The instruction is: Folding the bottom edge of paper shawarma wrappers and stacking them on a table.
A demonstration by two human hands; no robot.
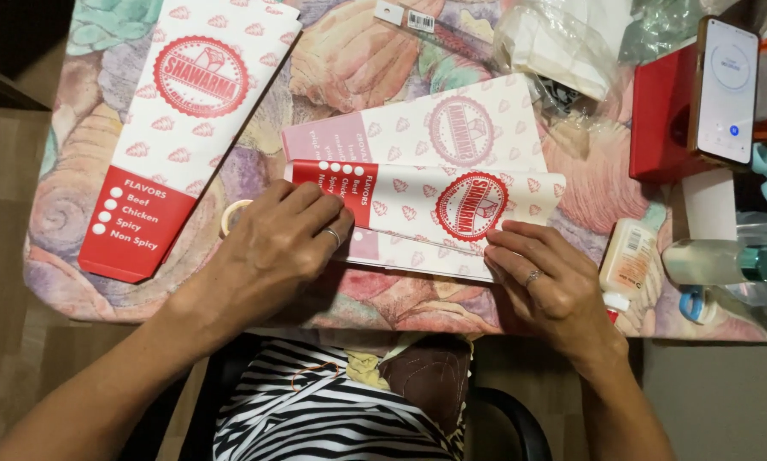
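Red & white paper sleeve (452,209) is getting pressed flat w/ both palms: left hand (285,243) and right hand (544,277) lying open on it, gripping nothing, on patterned table (358,51).

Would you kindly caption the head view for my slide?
Both hands, left and right, press a red-and-white paper sleeve flat on a floral table.

two paper wrappers (439,192), two bottles (631,256), one phone (726,90)

I see two red-and-white flat cartons: one (426,201) mid-desk, another (183,128) far left; a lit phone screen (726,90) stands right.
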